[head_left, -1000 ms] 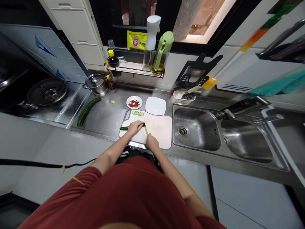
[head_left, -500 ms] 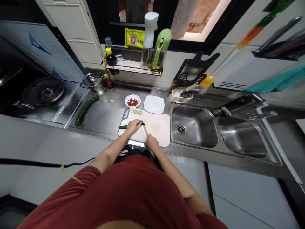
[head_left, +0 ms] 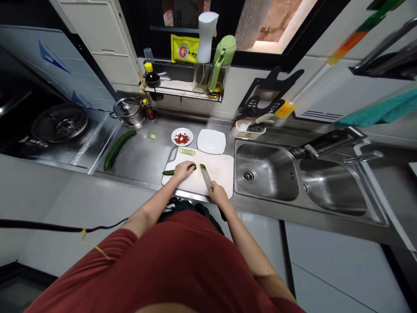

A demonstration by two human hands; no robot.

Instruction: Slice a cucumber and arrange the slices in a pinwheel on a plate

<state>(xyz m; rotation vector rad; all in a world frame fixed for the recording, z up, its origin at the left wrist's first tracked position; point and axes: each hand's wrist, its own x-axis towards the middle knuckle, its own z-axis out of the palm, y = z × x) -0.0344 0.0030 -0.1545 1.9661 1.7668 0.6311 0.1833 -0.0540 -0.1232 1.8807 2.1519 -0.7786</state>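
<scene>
My left hand (head_left: 184, 170) is closed over a dark green cucumber (head_left: 168, 172) lying on the white cutting board (head_left: 218, 174); the middle of the cucumber is hidden under my fingers. In my right hand (head_left: 218, 193) is a kitchen knife (head_left: 206, 176), its handle covered by my fist and its blade pointing away from me. The blade is apart from the cucumber's cut end, to its right. A row of several pale cucumber slices (head_left: 186, 152) overlaps along the board's far edge.
Behind the board stand a plate of chopped red pieces (head_left: 181, 138) and a white square plate (head_left: 211, 142). A whole cucumber (head_left: 115, 152), a cucumber end piece (head_left: 153, 136) and a steel pot (head_left: 129, 112) are on the left. A double sink (head_left: 265, 174) lies right.
My right hand and the knife have moved right, so the blade has come away from the cucumber. My left hand stays on the cucumber.
</scene>
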